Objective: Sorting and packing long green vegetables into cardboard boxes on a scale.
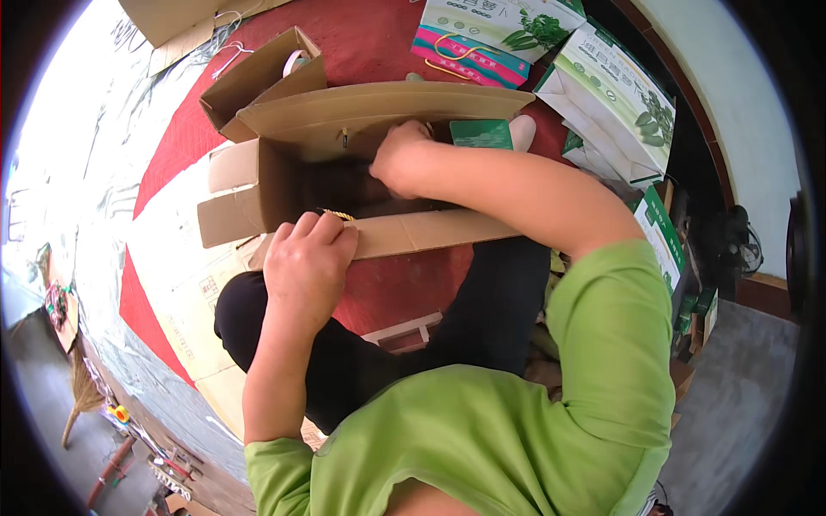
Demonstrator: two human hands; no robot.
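Between the two hands lies an open carton [430, 232], close to the black-clad legs [495, 288], seemingly so both long walls are within reach. With fingers curled over its near edge, the left hand [310, 254] appears to steady that wall; whether it also pinches the yellow-and-black cord [338, 214] just past its knuckles is unclear. Apart from it, the right hand [404, 159] reaches against the far wall, fingertips hidden, so its grip cannot be told.

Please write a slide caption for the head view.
Left hand rests on the near flap of an open cardboard box; right hand is inside it.
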